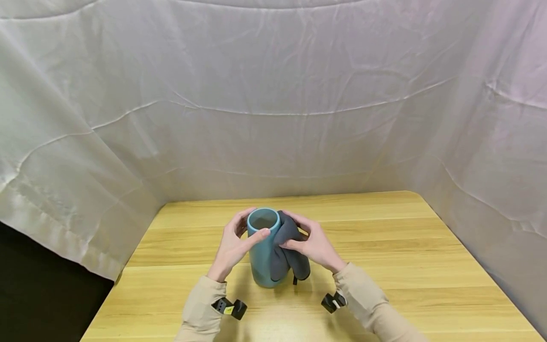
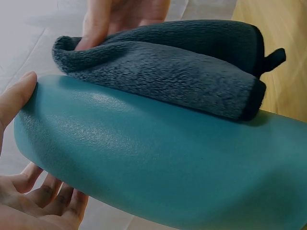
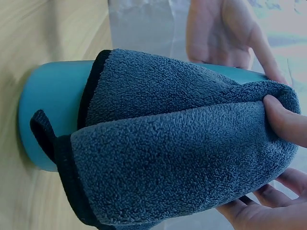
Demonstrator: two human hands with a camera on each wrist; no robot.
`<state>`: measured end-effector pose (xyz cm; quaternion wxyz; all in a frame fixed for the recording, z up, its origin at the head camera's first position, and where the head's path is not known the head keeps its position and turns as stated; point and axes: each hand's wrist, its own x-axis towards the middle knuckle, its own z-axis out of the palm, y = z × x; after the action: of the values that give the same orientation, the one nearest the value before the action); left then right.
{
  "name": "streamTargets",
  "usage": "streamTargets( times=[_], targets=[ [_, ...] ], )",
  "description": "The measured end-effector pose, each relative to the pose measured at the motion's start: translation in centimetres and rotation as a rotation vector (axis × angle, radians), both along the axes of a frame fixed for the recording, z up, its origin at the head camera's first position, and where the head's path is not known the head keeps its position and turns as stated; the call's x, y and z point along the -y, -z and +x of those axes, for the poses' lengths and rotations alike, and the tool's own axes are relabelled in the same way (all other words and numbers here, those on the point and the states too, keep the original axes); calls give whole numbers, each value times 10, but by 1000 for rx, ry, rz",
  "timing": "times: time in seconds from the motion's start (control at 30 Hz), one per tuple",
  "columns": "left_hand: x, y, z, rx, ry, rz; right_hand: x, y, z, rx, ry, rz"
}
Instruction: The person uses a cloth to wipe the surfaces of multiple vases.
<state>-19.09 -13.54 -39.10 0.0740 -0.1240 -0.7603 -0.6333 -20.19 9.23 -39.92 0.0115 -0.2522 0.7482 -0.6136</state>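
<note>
- Head view: a teal cup (image 1: 261,251) stood upright on the table (image 1: 384,247), near the front edge and between both hands. The left hand (image 1: 232,247) curled round its rim, thumb on the near lip and fingers behind, seemingly to steady it. The right hand (image 1: 314,244) held a folded grey cloth (image 1: 287,251) against the cup's right wall, fingers and thumb pinching the cloth near the top. A small band sat on each beige sleeve; I could read no writing on either.
- Left wrist view: the cup (image 2: 158,177) filled the frame, the cloth (image 2: 168,72) lying along it. The thumb (image 2: 14,98) touched the rim and the fingers (image 2: 48,201) curved below it.
- Right wrist view: the cloth (image 3: 177,148), doubled over with a black hem and loop, covered most of the cup (image 3: 53,105). The thumb (image 3: 285,120) clamped its fold. No brand or label showed on cup or cloth.
</note>
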Motion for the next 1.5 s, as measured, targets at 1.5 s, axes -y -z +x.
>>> streamTargets(
  times=[1.5],
  targets=[
    [0,0,0,-2,3,-4,1,4,3,20,3,-5]
  ],
)
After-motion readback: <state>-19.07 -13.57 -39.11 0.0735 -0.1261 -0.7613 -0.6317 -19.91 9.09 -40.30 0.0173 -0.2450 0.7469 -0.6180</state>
